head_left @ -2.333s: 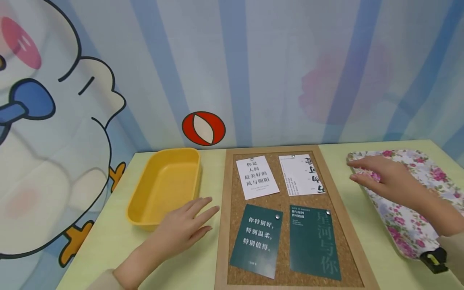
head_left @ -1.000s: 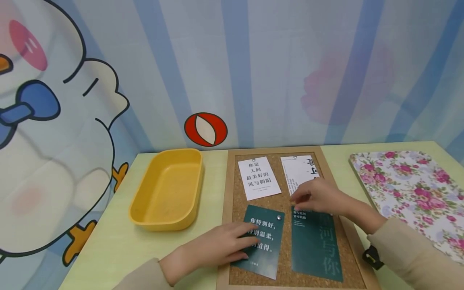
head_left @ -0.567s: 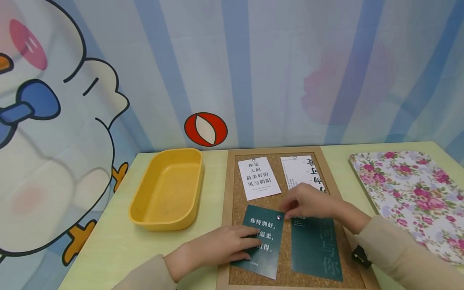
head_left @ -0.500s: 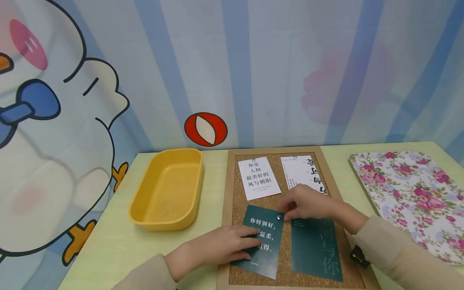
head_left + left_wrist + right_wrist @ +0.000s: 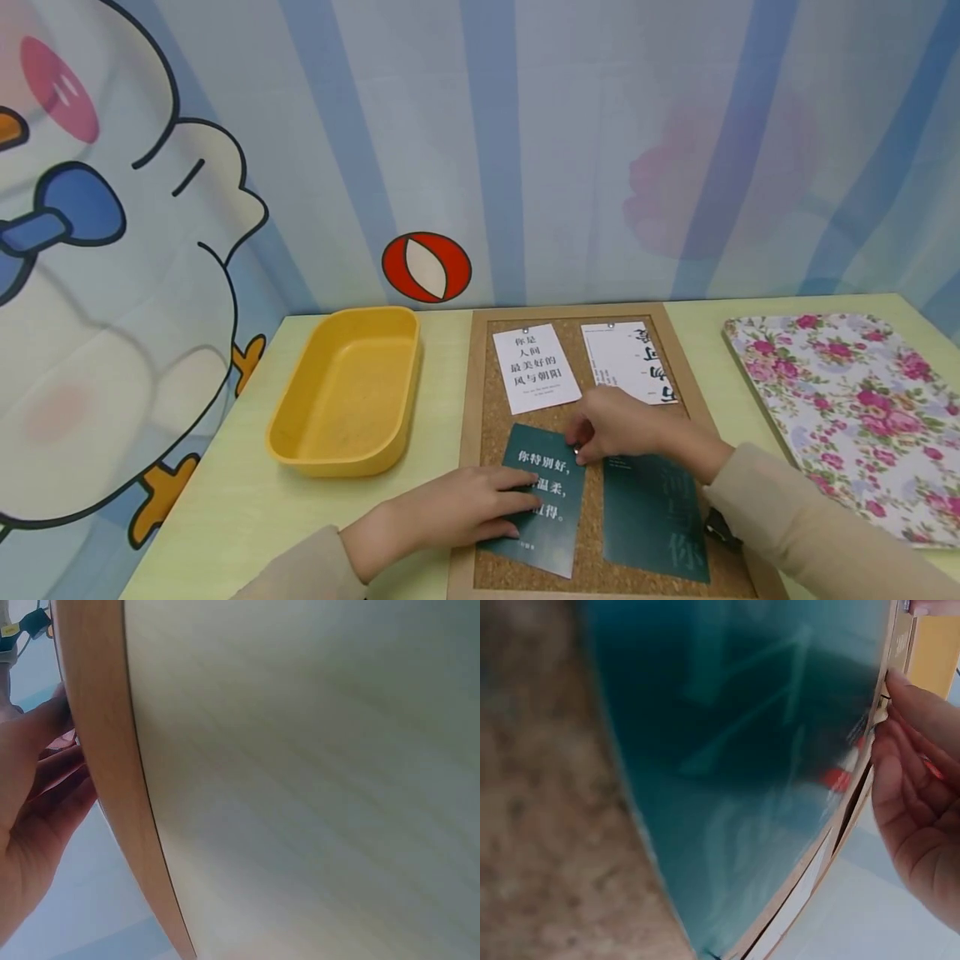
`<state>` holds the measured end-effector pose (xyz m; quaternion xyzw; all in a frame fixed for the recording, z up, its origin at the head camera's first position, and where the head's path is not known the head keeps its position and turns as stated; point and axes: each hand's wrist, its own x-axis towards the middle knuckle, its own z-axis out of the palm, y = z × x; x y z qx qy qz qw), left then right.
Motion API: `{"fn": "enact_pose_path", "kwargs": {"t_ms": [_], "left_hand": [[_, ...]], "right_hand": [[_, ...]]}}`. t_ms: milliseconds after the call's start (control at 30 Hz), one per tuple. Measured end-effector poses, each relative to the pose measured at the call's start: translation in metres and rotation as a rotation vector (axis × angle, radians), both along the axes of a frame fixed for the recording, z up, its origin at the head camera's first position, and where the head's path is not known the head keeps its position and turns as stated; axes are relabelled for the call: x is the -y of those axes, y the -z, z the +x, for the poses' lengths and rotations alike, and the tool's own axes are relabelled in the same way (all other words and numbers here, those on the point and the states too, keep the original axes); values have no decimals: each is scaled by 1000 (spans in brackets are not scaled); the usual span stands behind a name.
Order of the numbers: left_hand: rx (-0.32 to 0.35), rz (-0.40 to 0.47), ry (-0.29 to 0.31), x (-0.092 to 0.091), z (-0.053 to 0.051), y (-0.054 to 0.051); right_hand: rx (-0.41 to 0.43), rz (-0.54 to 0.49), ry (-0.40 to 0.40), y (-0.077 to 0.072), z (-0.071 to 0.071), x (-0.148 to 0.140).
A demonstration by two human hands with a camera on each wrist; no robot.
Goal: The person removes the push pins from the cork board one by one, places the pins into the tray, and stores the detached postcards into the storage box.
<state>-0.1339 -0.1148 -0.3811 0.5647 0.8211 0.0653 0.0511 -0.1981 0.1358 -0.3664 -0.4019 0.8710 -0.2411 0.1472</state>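
On the cork board (image 5: 588, 583) lie two white cards and two dark green cards. My left hand (image 5: 465, 508) rests with relaxed fingers on the left green card (image 5: 551, 542). At that card's upper right corner, my right hand (image 5: 618, 425) pinches a small silver pin (image 5: 577, 450) between thumb and fingers. The right green card (image 5: 652, 517) lies partly under my right hand, its top hidden. In the right wrist view the fingertips of my right hand (image 5: 922, 765) meet beyond the green card (image 5: 727, 750). The left wrist view shows my left hand (image 5: 37, 780) past the wooden frame (image 5: 112, 750).
A yellow tray (image 5: 345, 392) stands left of the board. To the right lies a flowered tray (image 5: 855, 408). The white cards (image 5: 536, 371) are at the board's far end, and a striped cloth (image 5: 555, 167) hangs behind the table.
My right hand has come from over the flowered tray to the left green card's pin. My left hand has moved right from beside the yellow tray onto that card.
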Motion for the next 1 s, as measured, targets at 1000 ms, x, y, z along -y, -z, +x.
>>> {"fn": "enact_pose_path", "kwargs": {"t_ms": [1000], "left_hand": [[-21, 6, -1, -1, 1, -1]], "right_hand": [[-4, 25, -105, 1, -7, 7]]}}
